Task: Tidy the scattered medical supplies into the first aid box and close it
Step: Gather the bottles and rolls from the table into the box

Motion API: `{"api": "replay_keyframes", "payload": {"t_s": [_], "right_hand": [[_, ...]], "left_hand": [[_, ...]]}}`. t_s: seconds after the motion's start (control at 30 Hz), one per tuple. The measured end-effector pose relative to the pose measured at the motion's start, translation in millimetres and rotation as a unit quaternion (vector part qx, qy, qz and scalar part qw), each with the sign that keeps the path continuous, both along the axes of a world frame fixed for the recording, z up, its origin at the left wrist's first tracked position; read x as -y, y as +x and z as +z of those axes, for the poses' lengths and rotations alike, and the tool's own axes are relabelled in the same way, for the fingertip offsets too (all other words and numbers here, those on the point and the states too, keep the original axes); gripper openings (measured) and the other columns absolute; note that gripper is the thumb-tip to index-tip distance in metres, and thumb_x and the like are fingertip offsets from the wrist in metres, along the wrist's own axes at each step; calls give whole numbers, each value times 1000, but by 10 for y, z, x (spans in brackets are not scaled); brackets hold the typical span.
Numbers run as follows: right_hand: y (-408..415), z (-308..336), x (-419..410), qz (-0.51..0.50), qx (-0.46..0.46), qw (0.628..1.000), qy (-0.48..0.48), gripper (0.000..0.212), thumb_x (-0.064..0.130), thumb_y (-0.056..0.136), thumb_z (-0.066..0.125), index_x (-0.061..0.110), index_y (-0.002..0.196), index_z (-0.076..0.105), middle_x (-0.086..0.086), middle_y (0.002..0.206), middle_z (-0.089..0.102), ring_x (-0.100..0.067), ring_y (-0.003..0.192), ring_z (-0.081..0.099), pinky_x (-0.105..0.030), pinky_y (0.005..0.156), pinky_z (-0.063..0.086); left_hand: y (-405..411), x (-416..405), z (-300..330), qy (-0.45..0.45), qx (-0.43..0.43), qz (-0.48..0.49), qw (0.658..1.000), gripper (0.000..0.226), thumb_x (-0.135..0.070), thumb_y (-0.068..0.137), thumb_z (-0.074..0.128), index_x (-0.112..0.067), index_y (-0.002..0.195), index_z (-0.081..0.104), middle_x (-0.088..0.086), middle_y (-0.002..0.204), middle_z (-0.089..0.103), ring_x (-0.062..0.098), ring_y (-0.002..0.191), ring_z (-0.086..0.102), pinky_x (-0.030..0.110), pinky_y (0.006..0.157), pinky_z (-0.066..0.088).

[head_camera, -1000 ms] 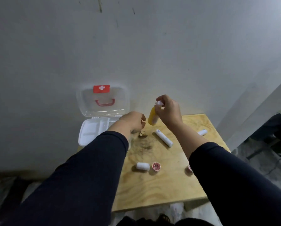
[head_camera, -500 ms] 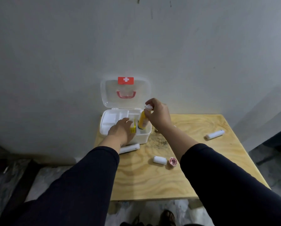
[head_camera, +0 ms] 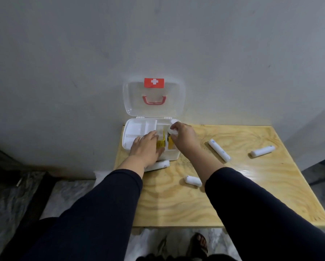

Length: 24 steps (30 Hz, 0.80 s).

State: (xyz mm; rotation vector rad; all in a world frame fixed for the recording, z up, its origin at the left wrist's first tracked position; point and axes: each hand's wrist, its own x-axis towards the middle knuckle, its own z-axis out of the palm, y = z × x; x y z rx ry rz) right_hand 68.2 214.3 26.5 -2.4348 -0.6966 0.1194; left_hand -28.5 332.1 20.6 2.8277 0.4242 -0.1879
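The white first aid box stands open at the table's far left corner, its clear lid leaning on the wall. My right hand grips the white cap of a yellow bottle standing in the box's right side. My left hand lies flat over the box's front, fingers apart, touching a yellow item inside. White bandage rolls lie on the table: one in front of the box, a short one, a long one, and one far right.
The wooden table stands against a grey wall. Its front edge is near my body, and a marbled floor and a sandalled foot show below. A grey pillar rises at the right.
My right hand has lowered the yellow bottle from above the table into the box's right side. My left hand moved onto the box. The view swung left, centring the box.
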Motion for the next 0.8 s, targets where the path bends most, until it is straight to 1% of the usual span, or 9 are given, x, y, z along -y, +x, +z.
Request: {"api": "replay_keyframes", "payload": {"t_s": [0.1, 0.2, 0.37, 0.47, 0.57, 0.63, 0.7, 0.73, 0.8], "right_hand": [[19, 62, 37, 15, -2, 1000, 10, 27, 17, 86, 63, 9, 112, 63, -10, 115, 66, -25, 103, 61, -32, 84, 50], [52, 156, 163, -5, -4, 1000, 19, 26, 22, 88, 60, 11, 111, 64, -8, 115, 66, -24, 105, 61, -32, 85, 49], [193, 350, 590, -60, -13, 997, -43, 27, 24, 89, 56, 14, 112, 64, -9, 116, 66, -26, 104, 62, -34, 83, 51], [305, 427, 933, -89, -44, 992, -76, 28, 26, 89, 56, 15, 114, 63, -8, 116, 66, -26, 106, 61, -35, 86, 51], [392, 479, 1303, -112, -76, 985, -105, 29, 28, 89, 56, 16, 115, 62, -8, 119, 65, -25, 108, 61, -35, 89, 51], [460, 487, 1554, -138, -91, 980, -114, 31, 29, 89, 56, 17, 117, 61, -7, 117, 65, -25, 107, 61, -33, 85, 50], [536, 467, 1789, -164, -112, 971, -133, 33, 29, 90, 54, 17, 120, 60, -4, 105, 64, -25, 101, 63, -30, 79, 46], [584, 439, 1898, -179, -127, 966, -137, 33, 29, 89, 53, 18, 120, 60, -4, 94, 63, -25, 97, 64, -31, 83, 47], [716, 351, 2099, -198, -153, 959, -131, 35, 25, 87, 53, 15, 120, 60, -6, 83, 65, -26, 98, 67, -42, 101, 44]], "left_hand": [[49, -6, 64, 1, -8, 1, 1000, 59, -44, 97, 43, -16, 148, 31, -1, 158, 28, 20, 144, 29, 40, 120, 17], [179, 12, 236, -1, 2, 1, 1000, 52, -38, 98, 43, -17, 144, 36, 1, 153, 36, 23, 140, 36, 41, 116, 24], [493, 268, 560, -4, 44, -33, 998, 51, -34, 98, 40, -18, 146, 36, 1, 154, 36, 24, 140, 36, 40, 113, 28], [709, 545, 638, -27, 14, -74, 997, 49, -35, 98, 41, -20, 144, 40, 0, 153, 38, 22, 139, 38, 40, 111, 34], [909, 858, 625, -47, -16, -108, 993, 46, -38, 96, 44, -22, 139, 46, 0, 146, 48, 23, 132, 47, 41, 106, 42], [1020, 1071, 602, -60, -36, -118, 990, 45, -39, 94, 46, -24, 137, 49, 0, 141, 53, 23, 124, 53, 39, 101, 46], [1127, 1271, 569, -69, -54, -125, 988, 43, -38, 94, 45, -26, 135, 52, -1, 135, 57, 23, 116, 58, 37, 94, 50], [1182, 1361, 548, -72, -60, -126, 988, 43, -38, 94, 43, -27, 134, 53, -1, 133, 58, 23, 114, 59, 37, 92, 51], [1302, 1512, 493, -75, -68, -130, 986, 42, -40, 94, 42, -28, 132, 54, -2, 135, 57, 22, 115, 57, 37, 93, 50]]}}
